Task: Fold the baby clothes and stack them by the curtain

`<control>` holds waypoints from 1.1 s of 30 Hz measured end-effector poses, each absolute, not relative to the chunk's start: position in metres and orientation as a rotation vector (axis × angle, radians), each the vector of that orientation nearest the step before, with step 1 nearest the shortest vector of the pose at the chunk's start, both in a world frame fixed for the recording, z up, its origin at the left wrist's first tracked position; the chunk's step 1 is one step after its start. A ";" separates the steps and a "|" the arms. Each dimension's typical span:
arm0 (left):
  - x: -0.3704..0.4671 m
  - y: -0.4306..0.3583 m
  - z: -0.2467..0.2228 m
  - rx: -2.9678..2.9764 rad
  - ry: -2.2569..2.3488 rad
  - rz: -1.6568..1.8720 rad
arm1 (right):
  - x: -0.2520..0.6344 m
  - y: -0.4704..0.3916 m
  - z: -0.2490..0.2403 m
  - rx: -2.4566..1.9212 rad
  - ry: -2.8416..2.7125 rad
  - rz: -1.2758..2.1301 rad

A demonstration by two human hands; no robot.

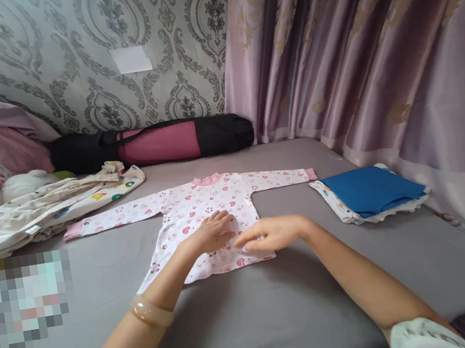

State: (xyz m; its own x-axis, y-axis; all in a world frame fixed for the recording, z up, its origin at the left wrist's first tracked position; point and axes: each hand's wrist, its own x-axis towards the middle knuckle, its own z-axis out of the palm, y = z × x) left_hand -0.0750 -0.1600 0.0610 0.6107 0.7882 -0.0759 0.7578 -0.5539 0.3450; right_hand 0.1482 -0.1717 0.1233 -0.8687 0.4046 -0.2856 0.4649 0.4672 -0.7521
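A child's long-sleeved shirt (206, 213), white with pink prints and pink collar and cuffs, lies spread flat on the grey sheet (256, 323). Its sleeves stretch out to both sides, the collar toward the wall. My left hand (213, 233), with a pale bangle (152, 311) on the wrist, rests over the shirt's middle, fingers extended. Just right of it is my right hand (272, 233), held sideways over the shirt's lower right part with fingers stretched toward the left one. Neither hand grips the cloth.
Folded clothes with a blue piece (371, 190) on top lie at the right, beside the purple curtain (328, 53). A rumpled printed garment (56, 202) is at the left. Along the wall lies a black and pink roll bag (157, 143). A blurred patch (32, 303) covers something at the left.
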 end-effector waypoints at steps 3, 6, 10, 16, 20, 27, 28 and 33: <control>-0.067 -0.148 0.062 2.485 1.242 0.145 | 0.158 -0.137 0.126 1.017 2.664 -1.631; -0.057 -0.137 0.063 2.452 1.322 0.125 | 0.165 -0.102 0.116 1.511 2.744 -1.709; -0.042 -0.124 0.055 2.418 1.455 0.158 | 0.173 -0.060 0.094 2.315 2.722 -1.115; -0.034 -0.117 0.038 2.431 1.584 0.213 | 0.202 -0.027 0.072 2.717 2.101 -0.301; -0.037 -0.112 0.044 2.494 1.539 0.209 | 0.235 -0.017 0.073 2.591 1.989 -0.085; -0.031 -0.081 0.056 2.451 1.621 0.238 | 0.283 -0.004 0.073 2.515 1.798 -0.085; -0.028 -0.075 0.056 2.447 1.613 0.262 | 0.287 -0.002 0.072 2.509 1.779 -0.096; -0.013 -0.044 0.051 2.484 1.482 0.438 | 0.301 0.006 0.066 2.477 1.734 -0.153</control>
